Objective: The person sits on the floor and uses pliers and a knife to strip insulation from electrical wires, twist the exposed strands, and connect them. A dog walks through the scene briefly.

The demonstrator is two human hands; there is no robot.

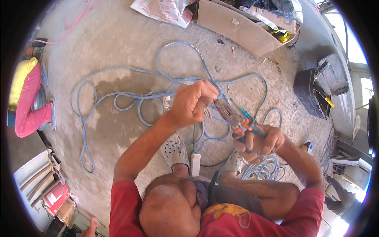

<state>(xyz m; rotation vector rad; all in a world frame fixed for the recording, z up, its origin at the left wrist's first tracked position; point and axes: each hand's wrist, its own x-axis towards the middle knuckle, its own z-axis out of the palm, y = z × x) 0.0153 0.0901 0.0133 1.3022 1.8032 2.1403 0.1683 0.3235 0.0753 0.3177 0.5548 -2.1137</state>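
My left hand (193, 103) is closed in a fist around a blue cable (220, 94), an end of which shows by the fingers. My right hand (263, 141) is wrapped round the handles of pliers (229, 112) with orange and dark grips. The pliers' grey jaws point up and left and lie against or close beside the cable at my left fingers; blur hides whether they bite on it. Beneath my hands, the long blue cable (130, 68) lies in loose loops over the concrete floor. A white rectangular box (195, 164) with wires stands between my shoes.
A cardboard box (233, 29) with mixed items and a white sack (164, 11) are ahead. To the right sits an open black toolbox (310, 91). A coil of cable (262, 170) lies by my right foot. Another person (29, 98) is at the far left.
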